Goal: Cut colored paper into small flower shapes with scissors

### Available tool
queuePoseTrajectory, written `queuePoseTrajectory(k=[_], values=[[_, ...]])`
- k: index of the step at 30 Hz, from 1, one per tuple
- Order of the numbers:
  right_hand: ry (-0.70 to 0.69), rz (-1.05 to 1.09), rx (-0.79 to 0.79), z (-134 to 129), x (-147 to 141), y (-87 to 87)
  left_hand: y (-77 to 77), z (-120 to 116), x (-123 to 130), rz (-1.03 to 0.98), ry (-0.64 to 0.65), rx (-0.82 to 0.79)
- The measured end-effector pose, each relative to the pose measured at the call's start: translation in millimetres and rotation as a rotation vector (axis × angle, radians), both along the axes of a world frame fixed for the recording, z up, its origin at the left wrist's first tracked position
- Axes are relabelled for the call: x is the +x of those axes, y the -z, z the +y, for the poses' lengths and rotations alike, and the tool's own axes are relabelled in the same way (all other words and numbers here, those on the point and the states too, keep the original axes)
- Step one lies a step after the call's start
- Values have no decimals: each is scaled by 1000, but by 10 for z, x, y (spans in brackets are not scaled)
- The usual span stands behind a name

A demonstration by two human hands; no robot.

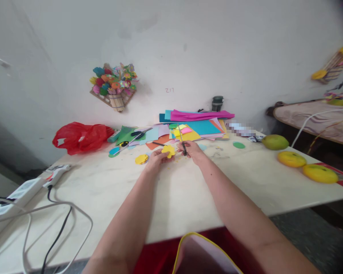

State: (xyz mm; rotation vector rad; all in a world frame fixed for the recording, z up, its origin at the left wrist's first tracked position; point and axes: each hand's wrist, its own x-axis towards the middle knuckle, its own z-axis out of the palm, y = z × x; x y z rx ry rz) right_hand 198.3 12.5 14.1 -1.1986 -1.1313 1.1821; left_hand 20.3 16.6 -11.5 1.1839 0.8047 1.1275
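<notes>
I watch the left hand (pixel 159 157) at the middle of the desk (pixel 120 209), its fingers pinching a yellow flower (pixel 168 152) by its near left edge. The right hand's (pixel 192 148) fingers are wrapped around the dark handles of the scissors (pixel 184 147), just beside the flower; the blades point away from me, and I can't tell whether they are parted. Left of the flower I see a small pile of yellow cutouts (pixel 141 159). Coloured paper (pixel 211 128) lies beyond both hands, with a red bag (pixel 81 137) farther left.
</notes>
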Motion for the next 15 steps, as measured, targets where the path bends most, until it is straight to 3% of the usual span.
queuePoseTrajectory(k=[9,15], values=[[-10,-12,21,-31,-66,5,-34,-42,32,2,30,-47],[11,-12,65,-13,-136,42,33,9,31,36,-32,-40]])
